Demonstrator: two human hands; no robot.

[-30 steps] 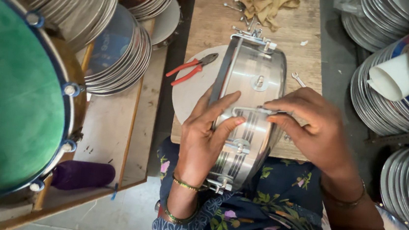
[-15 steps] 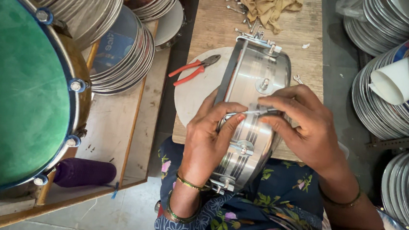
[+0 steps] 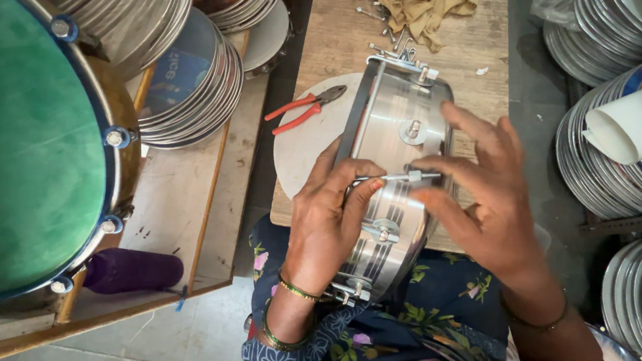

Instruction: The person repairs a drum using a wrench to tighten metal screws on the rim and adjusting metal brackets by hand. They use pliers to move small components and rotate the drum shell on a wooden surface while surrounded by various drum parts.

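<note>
right hand (image 3: 490,195) now higher on drum shell (image 3: 399,133)

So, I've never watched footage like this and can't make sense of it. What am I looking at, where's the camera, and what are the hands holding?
The camera sits on a person's head and looks down at their own two bare hands; no machine is involved. Across their lap and a wooden bench rests a shiny metal drum shell. The left hand steadies its side, and together with the right hand it pinches a thin metal rod lying across the shell. On the bench lie red pliers, a tan rag and loose bolts. A large green drum stands on the left, with stacks of metal discs around.
</note>
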